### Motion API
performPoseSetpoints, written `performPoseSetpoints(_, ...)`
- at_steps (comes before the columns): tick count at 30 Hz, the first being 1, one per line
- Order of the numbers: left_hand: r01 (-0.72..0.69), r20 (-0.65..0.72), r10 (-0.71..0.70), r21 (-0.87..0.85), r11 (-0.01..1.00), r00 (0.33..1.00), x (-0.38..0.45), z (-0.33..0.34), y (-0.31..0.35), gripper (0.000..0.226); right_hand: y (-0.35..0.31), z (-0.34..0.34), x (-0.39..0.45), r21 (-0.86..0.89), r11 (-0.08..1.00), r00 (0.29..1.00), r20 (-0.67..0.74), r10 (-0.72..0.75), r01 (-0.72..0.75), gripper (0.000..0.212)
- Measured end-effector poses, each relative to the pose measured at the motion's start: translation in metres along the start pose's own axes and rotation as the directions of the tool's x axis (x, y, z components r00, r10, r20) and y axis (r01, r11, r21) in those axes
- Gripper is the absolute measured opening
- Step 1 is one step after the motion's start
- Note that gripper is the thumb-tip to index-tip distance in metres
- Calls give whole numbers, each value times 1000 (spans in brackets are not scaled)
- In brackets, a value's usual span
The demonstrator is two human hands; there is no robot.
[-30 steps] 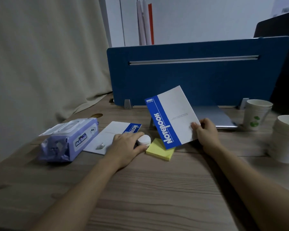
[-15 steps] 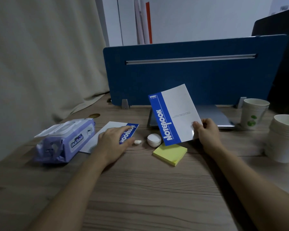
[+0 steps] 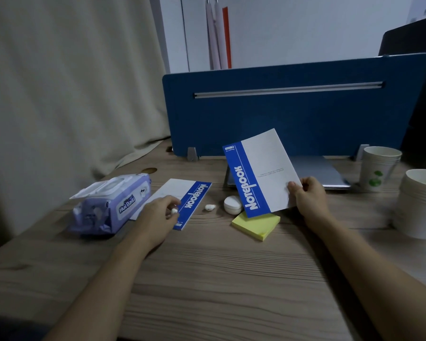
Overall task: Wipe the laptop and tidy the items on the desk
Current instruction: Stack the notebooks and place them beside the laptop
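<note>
The wooden table (image 3: pixel 207 279) fills the lower half of the frame, with a blue divider panel (image 3: pixel 293 112) standing upright across its far edge at centre and right. Both bare forearms reach in from the bottom corners, angled toward the middle. The closed laptop (image 3: pixel 312 173) lies flat at the foot of the panel, right of centre, partly hidden behind a raised notebook (image 3: pixel 262 173). The right hand (image 3: pixel 310 198) holds that notebook tilted up off the table, thumb on the front of the cover near its lower right corner and fingers curled behind. A pack of wet wipes (image 3: pixel 111 204) sits at the left with its flap lifted. Stacks of paper cups (image 3: pixel 379 168) stand at the right edge. A second notebook (image 3: pixel 182 198) lies flat just right of the wipes, and the left hand (image 3: pixel 158 217) rests palm-down over its near part, fingertips pinching a small white earbud (image 3: pixel 174 211). A yellow sticky-note pad (image 3: pixel 256 223) lies below the raised notebook. A white earbud case (image 3: pixel 232 205) sits just beside it, and another earbud (image 3: pixel 210 207) lies loose between the case and the flat notebook.
</note>
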State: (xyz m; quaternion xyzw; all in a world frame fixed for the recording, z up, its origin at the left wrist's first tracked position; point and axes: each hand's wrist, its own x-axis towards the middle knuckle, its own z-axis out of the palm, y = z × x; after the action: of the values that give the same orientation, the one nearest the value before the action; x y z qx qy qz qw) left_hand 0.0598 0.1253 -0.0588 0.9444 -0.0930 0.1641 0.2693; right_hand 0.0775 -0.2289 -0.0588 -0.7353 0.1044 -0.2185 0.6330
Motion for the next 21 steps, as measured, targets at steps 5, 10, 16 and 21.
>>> performPoseSetpoints(5, -255, 82, 264, -107, 961, 961, -8, 16, 41, 26, -1, 1, 1, 22, 999, 1000, -6, 27, -27, 9)
performPoseSetpoints(10, -308, 131, 328, -152, 939, 936, -9, 22, 51, 29, -1, 2, 1, 38, 999, 999, 13, 38, -39, 13)
performPoseSetpoints(16, -200, -15, 206, -329, 923, 978, -5, 12, 38, 28, -9, 9, -5, 113, 993, 982, 187, 21, -42, 13)
performPoseSetpoints(21, 10, -45, -51, -645, 764, 998, 1, 10, 25, 40, -16, 14, -14, 172, 982, 924, 383, 11, -83, 21)
